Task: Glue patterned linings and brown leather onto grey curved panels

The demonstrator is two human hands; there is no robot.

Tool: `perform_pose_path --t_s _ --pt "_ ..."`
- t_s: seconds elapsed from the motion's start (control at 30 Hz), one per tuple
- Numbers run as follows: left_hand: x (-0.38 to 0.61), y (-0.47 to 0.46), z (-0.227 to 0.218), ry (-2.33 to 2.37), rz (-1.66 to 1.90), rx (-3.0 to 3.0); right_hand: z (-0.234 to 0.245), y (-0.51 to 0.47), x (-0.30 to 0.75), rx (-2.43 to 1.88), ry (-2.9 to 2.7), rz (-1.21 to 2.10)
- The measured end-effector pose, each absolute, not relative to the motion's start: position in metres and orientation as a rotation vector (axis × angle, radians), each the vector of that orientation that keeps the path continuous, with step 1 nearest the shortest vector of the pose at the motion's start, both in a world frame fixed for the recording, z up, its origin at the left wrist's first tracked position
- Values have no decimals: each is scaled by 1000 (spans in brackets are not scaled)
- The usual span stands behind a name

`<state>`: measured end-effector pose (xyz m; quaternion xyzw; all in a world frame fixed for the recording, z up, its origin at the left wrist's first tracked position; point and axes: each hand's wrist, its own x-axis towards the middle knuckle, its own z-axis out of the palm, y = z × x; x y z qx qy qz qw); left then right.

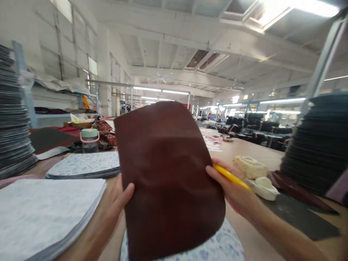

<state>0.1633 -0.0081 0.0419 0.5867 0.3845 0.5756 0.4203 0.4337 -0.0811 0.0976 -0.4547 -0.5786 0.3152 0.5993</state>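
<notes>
A dark brown, leather-like sheet (171, 174) with rounded corners on its right side is held up in front of me. My left hand (119, 197) grips its left edge, thumb on the near face. On the opposite edge, my right hand (225, 181) pinches the sheet between thumb and fingers. A yellow tool (231, 176), its kind not clear, also sits in my right hand and points toward the lower right. Beneath the sheet lies a blue-and-white patterned piece (228, 241), mostly covered.
Stacks of pale patterned pieces (46, 214) lie at left. Tall dark stacks stand at far left (13, 108) and right (318, 145). A jar with a green lid (89, 136) is behind. Cream-coloured blocks (250, 166) and a dark sheet (299, 215) lie at right.
</notes>
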Motion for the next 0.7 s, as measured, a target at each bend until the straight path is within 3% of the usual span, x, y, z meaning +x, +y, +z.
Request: perform_pose_path --t_s 0.2,0.37,0.5,0.7 --pt "171 -46 75 1052 1110 1519 36 -135 427 -1076 -922 793" --pt "179 -27 68 914 691 1422 2 -143 450 -1017 -791 726" --pt "184 10 57 928 398 1666 -12 -143 470 -1052 -786 635" --pt "223 40 52 1195 595 2246 -20 -129 507 -1098 -808 580"
